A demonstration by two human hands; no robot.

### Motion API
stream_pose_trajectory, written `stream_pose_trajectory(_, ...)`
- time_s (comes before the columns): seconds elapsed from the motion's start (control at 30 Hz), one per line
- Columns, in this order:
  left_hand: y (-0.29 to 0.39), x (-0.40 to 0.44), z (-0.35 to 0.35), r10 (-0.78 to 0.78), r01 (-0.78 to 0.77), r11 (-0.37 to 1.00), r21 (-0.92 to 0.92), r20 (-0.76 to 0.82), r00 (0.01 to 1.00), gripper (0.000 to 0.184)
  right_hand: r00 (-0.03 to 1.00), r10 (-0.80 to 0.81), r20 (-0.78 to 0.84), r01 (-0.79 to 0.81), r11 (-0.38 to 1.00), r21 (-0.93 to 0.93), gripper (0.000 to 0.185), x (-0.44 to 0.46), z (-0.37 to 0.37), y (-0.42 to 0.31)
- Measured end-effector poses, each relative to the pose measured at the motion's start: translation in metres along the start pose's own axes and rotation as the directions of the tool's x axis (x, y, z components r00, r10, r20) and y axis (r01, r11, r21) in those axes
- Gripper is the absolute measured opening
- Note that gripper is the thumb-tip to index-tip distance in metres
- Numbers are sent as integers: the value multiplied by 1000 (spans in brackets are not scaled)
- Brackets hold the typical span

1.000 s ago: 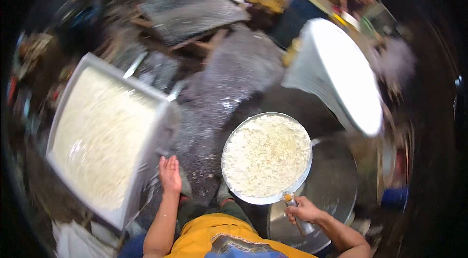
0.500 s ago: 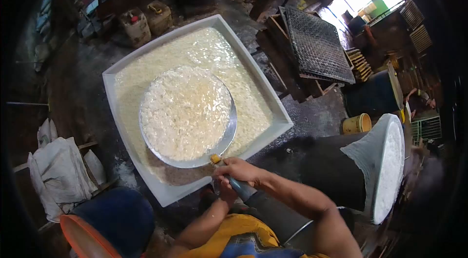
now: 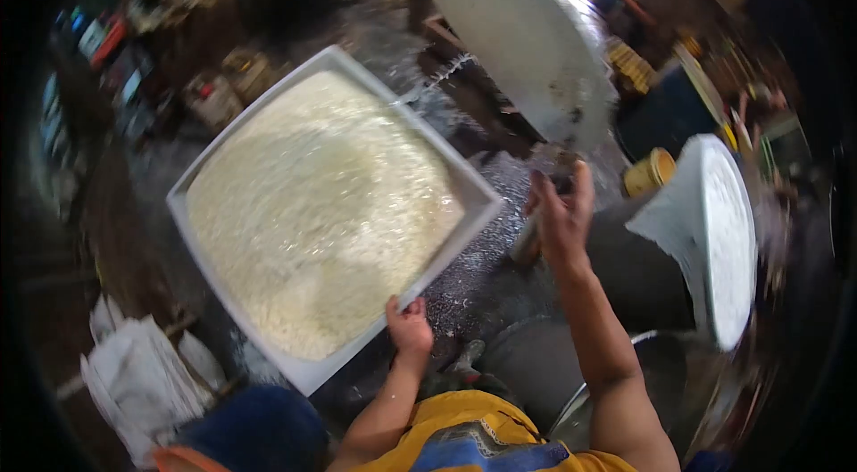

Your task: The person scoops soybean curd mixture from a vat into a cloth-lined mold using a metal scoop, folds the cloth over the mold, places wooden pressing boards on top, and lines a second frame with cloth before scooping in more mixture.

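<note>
One white tray (image 3: 449,157), loaded with pale wet flakes (image 3: 303,195)! Left grip (image 3: 411,330) pinches its rim (image 3: 369,335); right grip (image 3: 564,227) clasps the handle (image 3: 526,245) of a steeply tipped pan (image 3: 518,26).

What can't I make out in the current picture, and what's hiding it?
All in the head view:
- Right hand: blur hides its exact grip on the handle.
- Pan: blur hides surface detail.
- White tray: its contents cover the floor.
- Blue drum: cut off by the bottom edge.
- Upper-left clutter: blurred, too small to identify.
</note>
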State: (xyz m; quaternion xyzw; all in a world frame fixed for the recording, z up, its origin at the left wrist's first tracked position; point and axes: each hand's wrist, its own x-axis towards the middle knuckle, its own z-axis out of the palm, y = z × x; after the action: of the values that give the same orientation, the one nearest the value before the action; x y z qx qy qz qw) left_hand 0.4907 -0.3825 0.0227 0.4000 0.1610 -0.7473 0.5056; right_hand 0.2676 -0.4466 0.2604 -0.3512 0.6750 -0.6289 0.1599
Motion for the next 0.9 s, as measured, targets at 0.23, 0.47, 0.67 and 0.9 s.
stream_pose_trajectory(0.23, -58, -22, 23, 158, -236, 841, 487, 196, 968, 80, 883, 273, -381, -218, 959, 183, 17, -152, -309, -29)
stream_pose_trajectory(0.47, -254, -95, 15, -371, -475, 13, 880, 445, 815, 58, 333, 812, -480, -414, 583, 699, 16, -440, -501, 165)
stream_pose_trajectory(0.67, -411, -149, -65, -798, -770, -369, 521, 248, 550, 63, -502, 631, -591, -348, 478, 807, 21, -626, -561, 393)
stream_pose_trajectory(0.9, -474, -193, -119, -892, -888, -407, -215, 301, 337, 82, -821, 287, -494, -487, 101, 868, 27, -713, -593, 558)
